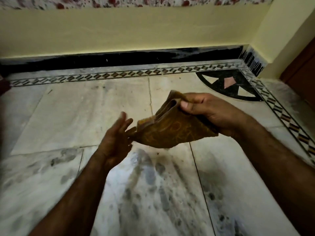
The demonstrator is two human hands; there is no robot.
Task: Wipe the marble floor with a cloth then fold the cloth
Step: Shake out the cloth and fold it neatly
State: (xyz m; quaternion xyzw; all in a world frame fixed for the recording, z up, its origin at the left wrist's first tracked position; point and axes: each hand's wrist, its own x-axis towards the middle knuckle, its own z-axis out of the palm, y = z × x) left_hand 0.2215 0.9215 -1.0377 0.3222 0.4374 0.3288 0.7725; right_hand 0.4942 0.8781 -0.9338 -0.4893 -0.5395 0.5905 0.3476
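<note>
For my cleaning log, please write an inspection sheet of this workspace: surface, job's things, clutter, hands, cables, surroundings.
Surface: marble floor, pale slabs, dark smudges nearest the camera, patterned border strip along its far edge.
Job's things: brown cloth, partly folded, held above the floor.
Clutter: nothing seen.
Hands: right hand pinches the cloth's upper edge; left hand open, fingers straight, at its lower left corner, blurred.
Cables: nothing seen.
Surroundings: yellow wall, black skirting, black corner inlay.
</note>
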